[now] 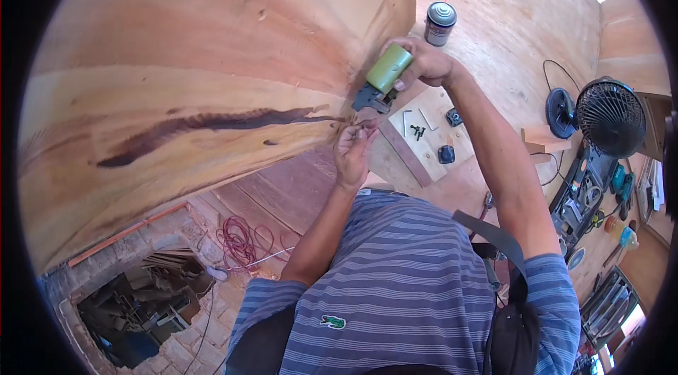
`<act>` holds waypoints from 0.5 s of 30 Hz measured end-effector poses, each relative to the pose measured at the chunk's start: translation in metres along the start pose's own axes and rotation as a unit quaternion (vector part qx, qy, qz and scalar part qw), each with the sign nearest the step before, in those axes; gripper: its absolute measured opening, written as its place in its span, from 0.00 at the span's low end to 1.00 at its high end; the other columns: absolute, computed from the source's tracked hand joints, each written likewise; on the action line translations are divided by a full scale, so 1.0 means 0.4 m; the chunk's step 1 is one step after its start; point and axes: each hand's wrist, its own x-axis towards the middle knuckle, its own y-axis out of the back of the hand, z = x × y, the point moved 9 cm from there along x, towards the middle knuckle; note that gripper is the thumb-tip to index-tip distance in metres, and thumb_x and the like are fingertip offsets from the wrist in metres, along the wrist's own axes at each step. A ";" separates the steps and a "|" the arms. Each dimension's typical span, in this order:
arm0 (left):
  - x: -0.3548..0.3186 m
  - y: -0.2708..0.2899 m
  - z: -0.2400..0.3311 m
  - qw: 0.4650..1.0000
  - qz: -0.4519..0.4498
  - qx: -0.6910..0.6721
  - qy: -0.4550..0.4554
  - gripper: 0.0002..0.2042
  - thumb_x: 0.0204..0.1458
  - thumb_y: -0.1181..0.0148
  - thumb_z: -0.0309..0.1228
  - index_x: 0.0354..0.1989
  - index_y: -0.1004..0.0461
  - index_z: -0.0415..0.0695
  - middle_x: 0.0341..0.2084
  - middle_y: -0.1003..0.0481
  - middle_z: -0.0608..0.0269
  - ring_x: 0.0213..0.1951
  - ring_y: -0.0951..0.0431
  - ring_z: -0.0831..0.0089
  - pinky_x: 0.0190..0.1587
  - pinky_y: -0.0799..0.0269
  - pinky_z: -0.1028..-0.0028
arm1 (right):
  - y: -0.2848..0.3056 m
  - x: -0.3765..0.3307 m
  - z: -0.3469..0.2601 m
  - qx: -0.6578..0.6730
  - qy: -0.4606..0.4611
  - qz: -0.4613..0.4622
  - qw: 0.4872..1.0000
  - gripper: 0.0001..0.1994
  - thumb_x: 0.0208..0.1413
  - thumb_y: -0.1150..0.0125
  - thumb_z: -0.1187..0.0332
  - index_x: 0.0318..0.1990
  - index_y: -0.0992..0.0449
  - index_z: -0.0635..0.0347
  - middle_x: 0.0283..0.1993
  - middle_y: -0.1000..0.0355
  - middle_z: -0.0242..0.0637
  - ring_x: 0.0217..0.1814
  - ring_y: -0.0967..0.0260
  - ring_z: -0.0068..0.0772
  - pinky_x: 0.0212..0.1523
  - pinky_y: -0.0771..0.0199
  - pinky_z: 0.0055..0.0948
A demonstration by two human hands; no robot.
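Observation:
My right hand (422, 63) is wrapped round a tool with a green cylindrical body (389, 69) and a dark metal base (369, 98). The tool is tilted beside the edge of a large upright wood panel (233, 29). Just below the base, my left hand (351, 152) has its fingertips pinched together; whatever is between them is too small to make out. Close by, a pale wooden board (417, 152) bears L-shaped hex keys (407, 122), several dark screws (418, 133) and two small black parts, one a black block (446, 155).
A spray can (439, 23) with a thin red straw stands beyond my right hand. Farther right are a black fan (611, 117) and a tray of tools (583, 195). Red cord (244, 242) lies coiled at lower left, beside a broken-edged floor opening (145, 297).

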 end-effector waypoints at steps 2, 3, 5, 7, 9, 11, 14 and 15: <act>-0.026 0.005 0.007 0.999 0.028 0.024 0.016 0.03 0.69 0.47 0.24 0.45 0.27 0.39 0.48 0.21 0.50 0.54 0.19 0.61 0.65 0.26 0.55 | -0.008 0.022 0.029 0.018 -0.030 -0.018 0.999 0.32 0.31 0.21 0.84 0.50 0.24 0.60 0.44 0.19 0.33 0.45 0.20 0.30 0.46 0.16 0.32; -0.032 0.006 -0.003 0.999 0.018 0.032 0.021 0.04 0.69 0.47 0.24 0.46 0.27 0.39 0.48 0.21 0.50 0.54 0.19 0.61 0.64 0.25 0.56 | -0.006 0.026 0.046 0.028 -0.044 -0.025 0.998 0.31 0.31 0.21 0.84 0.50 0.24 0.59 0.44 0.19 0.34 0.44 0.19 0.30 0.46 0.16 0.31; -0.043 0.014 -0.010 0.998 0.002 0.054 0.030 0.05 0.69 0.47 0.25 0.47 0.27 0.38 0.49 0.21 0.48 0.52 0.19 0.61 0.61 0.24 0.57 | -0.004 0.036 0.066 0.030 -0.040 -0.037 0.998 0.30 0.33 0.20 0.84 0.49 0.24 0.59 0.45 0.18 0.34 0.45 0.19 0.29 0.47 0.16 0.31; -0.047 0.009 -0.032 0.994 -0.006 0.095 0.057 0.06 0.69 0.46 0.25 0.48 0.26 0.36 0.47 0.20 0.48 0.50 0.18 0.62 0.59 0.22 0.59 | 0.005 0.037 0.073 0.034 -0.040 -0.041 0.998 0.30 0.33 0.20 0.84 0.49 0.24 0.58 0.45 0.18 0.34 0.46 0.19 0.29 0.47 0.16 0.32; -0.049 -0.005 -0.053 0.988 -0.013 0.131 0.080 0.08 0.69 0.46 0.26 0.50 0.26 0.35 0.46 0.20 0.49 0.47 0.17 0.63 0.56 0.21 0.61 | 0.013 0.037 0.074 0.031 -0.044 -0.038 0.998 0.30 0.33 0.20 0.84 0.49 0.24 0.58 0.45 0.18 0.34 0.46 0.19 0.28 0.47 0.16 0.32; -0.037 -0.028 -0.066 0.981 -0.020 0.164 0.098 0.09 0.69 0.45 0.26 0.51 0.26 0.34 0.46 0.19 0.50 0.45 0.16 0.65 0.54 0.19 0.63 | 0.016 0.040 0.075 0.036 -0.048 -0.038 0.997 0.30 0.33 0.20 0.84 0.49 0.24 0.58 0.45 0.17 0.34 0.46 0.19 0.28 0.48 0.16 0.33; -0.021 -0.069 -0.084 0.978 -0.029 0.170 0.117 0.09 0.68 0.42 0.28 0.48 0.24 0.33 0.41 0.18 0.55 0.43 0.17 0.70 0.50 0.20 0.69 | 0.015 0.037 0.072 0.047 -0.061 -0.038 0.996 0.30 0.33 0.20 0.83 0.48 0.24 0.58 0.44 0.18 0.34 0.46 0.19 0.28 0.49 0.17 0.34; -0.014 -0.074 -0.085 0.976 -0.035 0.178 0.123 0.09 0.68 0.42 0.28 0.48 0.24 0.33 0.41 0.18 0.55 0.42 0.17 0.71 0.49 0.20 0.70 | 0.013 0.034 0.072 0.046 -0.067 -0.035 0.996 0.30 0.33 0.19 0.83 0.48 0.24 0.58 0.44 0.18 0.34 0.46 0.19 0.28 0.50 0.17 0.34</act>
